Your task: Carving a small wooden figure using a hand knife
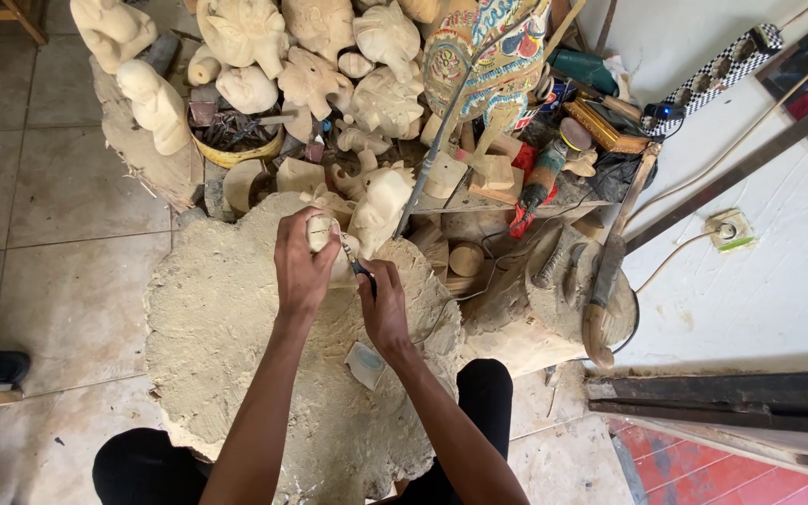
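- Nearest, the person's two knees in black cloth sit at either side of a big round wooden block coated in pale dust and chips.
- A small pale scrap lies on the block just beside the right forearm.
- The right hand is clenched around a thin dark-handled carving tool, its tip set against the carving.
- The left hand grasps a small pale wooden carving, holding it on the far part of the block, left of the tool.
- Just beyond, an unfinished pale figure leans at the block's far edge.
- To the right stands a rough stump with a long wooden mallet resting on it.
- Farther off, a yellow bowl of dark tools sits among many pale carved figures, with a brightly painted carving to their right.
- At the far right, a chequered power strip lies on the white surface.
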